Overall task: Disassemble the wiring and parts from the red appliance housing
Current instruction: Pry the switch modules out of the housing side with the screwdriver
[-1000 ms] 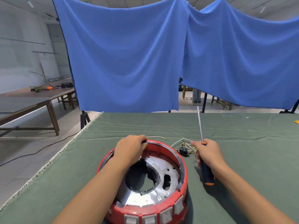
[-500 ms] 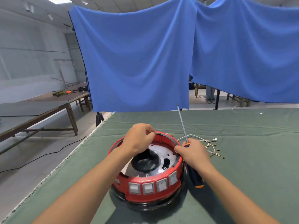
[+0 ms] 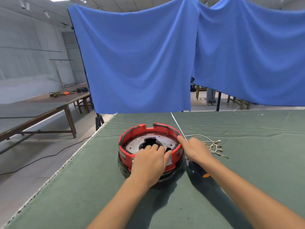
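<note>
The red housing (image 3: 151, 147) sits on the green table (image 3: 247, 179), near its left edge, open side up, with a metal plate (image 3: 158, 139) inside it that has a dark hole in the middle. My left hand (image 3: 149, 161) lies over the near rim of the housing, fingers (image 3: 155, 147) bent down onto the plate at the near edge of the hole; whether they pinch anything there I cannot tell. My right hand (image 3: 196, 151) is at the right rim, wrapped round a screwdriver (image 3: 179, 128): its thin shaft slants up and away to the left past the housing's far right side, and the dark handle with an orange end sticks out below my wrist. The index finger (image 3: 181, 140) of that hand stretches out along the shaft and touches the red rim. Just right of the hand, a bundle of wires (image 3: 214, 146) with metal terminals lies loose on the cloth, apart from the housing. Blue cloths (image 3: 140, 60) hang behind the table.
</note>
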